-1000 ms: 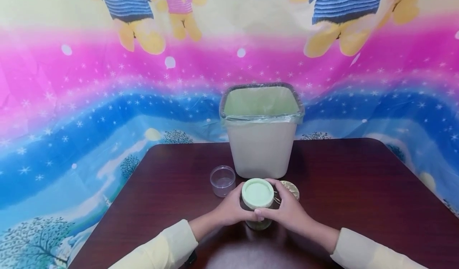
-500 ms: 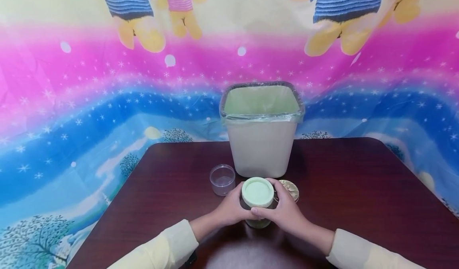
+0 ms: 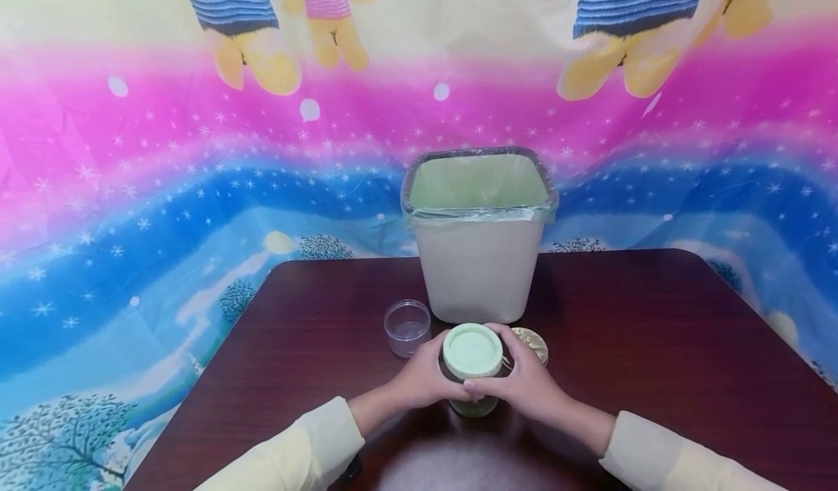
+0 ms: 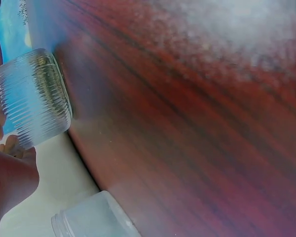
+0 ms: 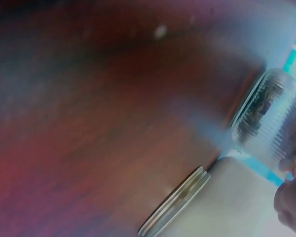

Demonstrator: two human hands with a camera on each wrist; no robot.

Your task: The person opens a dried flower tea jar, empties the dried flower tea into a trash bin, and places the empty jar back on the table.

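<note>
A ribbed clear jar point(image 4: 37, 101) with a pale green lid point(image 3: 473, 350) stands upright on the table, near its middle. Dark greenish bits lie at the bottom of the jar, visible in both wrist views. My left hand point(image 3: 422, 378) grips the jar from the left, and my right hand point(image 3: 532, 385) grips it from the right. Both thumbs meet across the front, just below the lid. Most of my fingers are hidden behind the jar. An uncovered clear plastic tub point(image 3: 407, 331) sits beyond my left hand. Behind my right hand lies a flat, round, gold-toned disc point(image 3: 537, 345) with a raised rim.
A pale waste bin point(image 3: 481, 273) lined with a clear bag stands directly behind the jar, close to the tub and the disc. The dark red-brown table point(image 3: 655, 345) has rounded far corners. A printed cloth point(image 3: 196, 134) hangs behind it.
</note>
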